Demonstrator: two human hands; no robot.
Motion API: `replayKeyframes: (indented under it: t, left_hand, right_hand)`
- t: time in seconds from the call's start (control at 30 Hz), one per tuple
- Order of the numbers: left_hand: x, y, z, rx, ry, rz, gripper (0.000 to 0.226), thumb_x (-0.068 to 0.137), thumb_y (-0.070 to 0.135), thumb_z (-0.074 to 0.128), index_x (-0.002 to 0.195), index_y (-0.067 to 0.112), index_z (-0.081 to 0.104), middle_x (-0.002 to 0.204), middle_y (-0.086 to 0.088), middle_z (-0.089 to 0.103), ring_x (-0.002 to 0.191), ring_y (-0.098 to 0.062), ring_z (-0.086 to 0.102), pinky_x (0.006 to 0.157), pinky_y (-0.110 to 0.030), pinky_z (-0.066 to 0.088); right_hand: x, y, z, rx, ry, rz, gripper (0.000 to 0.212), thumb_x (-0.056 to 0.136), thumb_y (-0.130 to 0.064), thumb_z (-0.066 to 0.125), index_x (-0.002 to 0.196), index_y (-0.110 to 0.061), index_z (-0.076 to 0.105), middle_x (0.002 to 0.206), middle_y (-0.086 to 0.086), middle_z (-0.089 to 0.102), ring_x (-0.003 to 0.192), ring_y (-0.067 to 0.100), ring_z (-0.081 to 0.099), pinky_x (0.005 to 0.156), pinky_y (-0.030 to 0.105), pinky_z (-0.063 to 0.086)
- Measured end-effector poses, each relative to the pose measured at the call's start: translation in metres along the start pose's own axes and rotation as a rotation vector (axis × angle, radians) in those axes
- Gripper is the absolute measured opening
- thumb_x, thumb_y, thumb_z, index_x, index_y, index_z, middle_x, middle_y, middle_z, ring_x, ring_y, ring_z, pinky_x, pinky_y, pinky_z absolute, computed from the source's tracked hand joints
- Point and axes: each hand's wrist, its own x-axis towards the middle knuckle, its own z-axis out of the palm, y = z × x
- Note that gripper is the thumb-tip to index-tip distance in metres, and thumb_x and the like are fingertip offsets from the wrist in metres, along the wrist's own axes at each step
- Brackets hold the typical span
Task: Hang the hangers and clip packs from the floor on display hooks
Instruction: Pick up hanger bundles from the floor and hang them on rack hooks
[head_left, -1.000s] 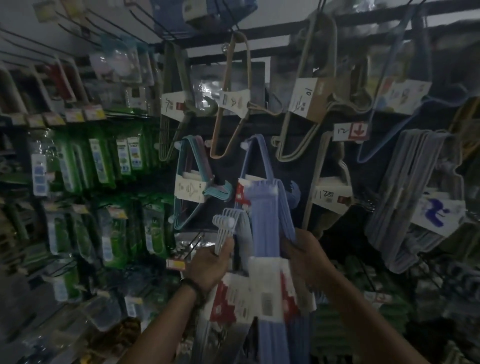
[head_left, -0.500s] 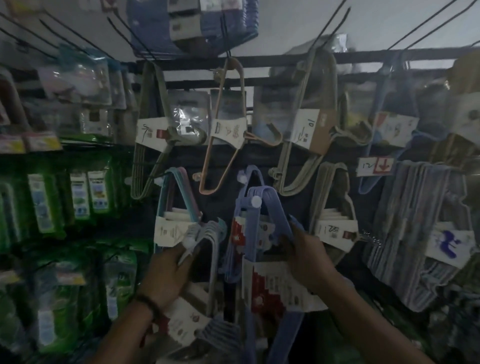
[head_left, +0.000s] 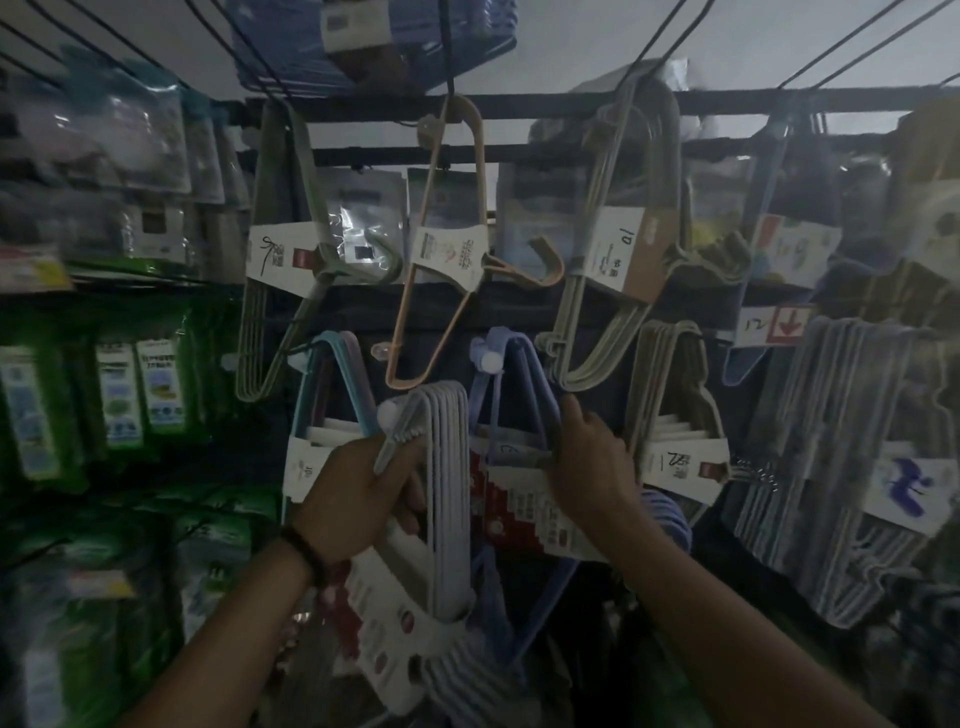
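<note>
Currently, at frame centre, the left hand (head_left: 358, 493) is gripping a pale lilac plastic hanger bundle (head_left: 448, 467), while the right hand (head_left: 587, 457) is clasping the periwinkle plastic hanger pack (head_left: 524, 374) hanging on a white-tipped display hook (head_left: 488, 361); lifting the lilac loop squarely over a hook tip seems wisest.

The bundle of pale lilac hangers (head_left: 447, 467) looks like smooth, faintly satin plastic, banded by a matt white paperboard sleeve (head_left: 384, 639). The violet-blue hangers (head_left: 535, 372) are the same smooth plastic, wrapped in a red-and-white printed card (head_left: 524, 509). The thin peach hanger (head_left: 480, 166) is matt; whether it is coated wire or plastic is hard to tell. The green packets (head_left: 150, 384) are glossy film. The black rail (head_left: 727, 98) is dull metal.
</note>
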Motion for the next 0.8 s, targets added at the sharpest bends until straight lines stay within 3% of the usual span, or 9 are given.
replayKeyframes:
  t: [0.13,0.27,0.37,0.47,0.53,0.6,0.67,0.73,0.8]
  left_hand:
    - [0.016,0.005,0.015,-0.018,0.047,-0.031,0.039,0.107,0.028,0.048,0.072,0.022,0.063,0.057,-0.002,0.067,0.046,-0.018,0.066,0.05,-0.022,0.052]
    - [0.03,-0.001,0.027,-0.106,0.059,-0.062,0.028,0.107,0.03,0.048,0.094,0.016,0.069,0.058,-0.002,0.06,0.047,-0.023,0.063,0.05,-0.042,0.055]
    - [0.035,-0.003,0.04,-0.088,0.082,-0.031,0.025,0.107,0.032,0.047,0.099,0.018,0.067,0.063,0.013,0.057,0.055,-0.005,0.054,0.06,-0.033,0.047]
    - [0.038,0.001,0.055,-0.039,0.133,-0.007,0.02,0.107,0.037,0.047,0.109,0.026,0.064,0.09,0.007,0.067,0.084,-0.015,0.063,0.083,-0.036,0.052]
    - [0.039,0.009,0.071,-0.039,0.142,-0.015,0.017,0.107,0.031,0.048,0.104,0.027,0.064,0.086,0.002,0.065,0.08,-0.02,0.062,0.076,-0.038,0.051]
    - [0.039,0.018,0.09,-0.094,0.114,-0.048,0.026,0.108,0.026,0.046,0.129,0.023,0.062,0.082,0.004,0.061,0.071,-0.026,0.056,0.062,-0.032,0.045]
    - [0.043,0.025,0.108,-0.14,0.113,-0.075,0.043,0.109,0.03,0.045,0.151,0.023,0.047,0.101,-0.005,0.068,0.072,-0.026,0.057,0.057,-0.023,0.044]
    - [0.047,0.033,0.121,-0.133,0.117,-0.06,0.047,0.109,0.032,0.043,0.155,0.024,0.042,0.125,-0.01,0.066,0.077,-0.01,0.058,0.063,-0.01,0.046]
    - [0.051,0.044,0.131,-0.165,0.095,-0.061,0.045,0.109,0.033,0.041,0.154,0.028,0.04,0.129,-0.001,0.065,0.095,-0.017,0.065,0.077,-0.016,0.05]
  right_hand:
    - [0.031,-0.001,0.023,0.04,-0.086,0.048,0.02,0.101,-0.019,0.056,0.115,-0.016,0.041,0.116,0.017,0.063,0.1,0.042,0.066,0.08,0.052,0.057]
    - [0.06,0.003,0.027,-0.073,-0.327,0.004,0.033,0.101,-0.014,0.058,0.13,-0.005,0.044,0.124,0.022,0.062,0.108,0.041,0.066,0.083,0.044,0.055]
    - [0.061,0.014,0.01,-0.07,-0.454,-0.028,0.029,0.107,-0.026,0.05,0.127,-0.005,0.054,0.115,0.014,0.061,0.112,0.038,0.065,0.076,0.036,0.044]
    - [0.045,0.017,-0.03,0.097,-0.296,0.004,0.039,0.111,-0.041,0.036,0.1,-0.013,0.061,0.094,0.01,0.061,0.098,0.034,0.065,0.075,0.034,0.043]
    - [0.025,0.014,-0.065,0.34,-0.236,-0.009,0.051,0.111,-0.05,0.033,0.087,-0.014,0.061,0.086,0.011,0.065,0.087,0.027,0.065,0.072,0.033,0.043]
    - [0.006,0.012,-0.094,0.518,-0.317,-0.043,0.062,0.106,-0.062,0.035,0.084,-0.014,0.067,0.076,0.004,0.071,0.073,0.017,0.067,0.068,0.035,0.048]
    - [-0.008,0.015,-0.109,0.457,-0.38,-0.115,0.063,0.1,-0.07,0.036,0.091,-0.017,0.069,0.082,0.002,0.073,0.074,0.016,0.069,0.072,0.04,0.052]
    - [-0.017,0.022,-0.112,0.337,-0.363,-0.201,0.057,0.098,-0.072,0.038,0.09,-0.021,0.063,0.083,0.008,0.067,0.075,0.025,0.064,0.07,0.045,0.051]
    - [-0.021,0.029,-0.109,0.251,-0.322,-0.247,0.044,0.098,-0.07,0.045,0.091,-0.028,0.054,0.076,0.004,0.062,0.067,0.024,0.06,0.062,0.043,0.048]
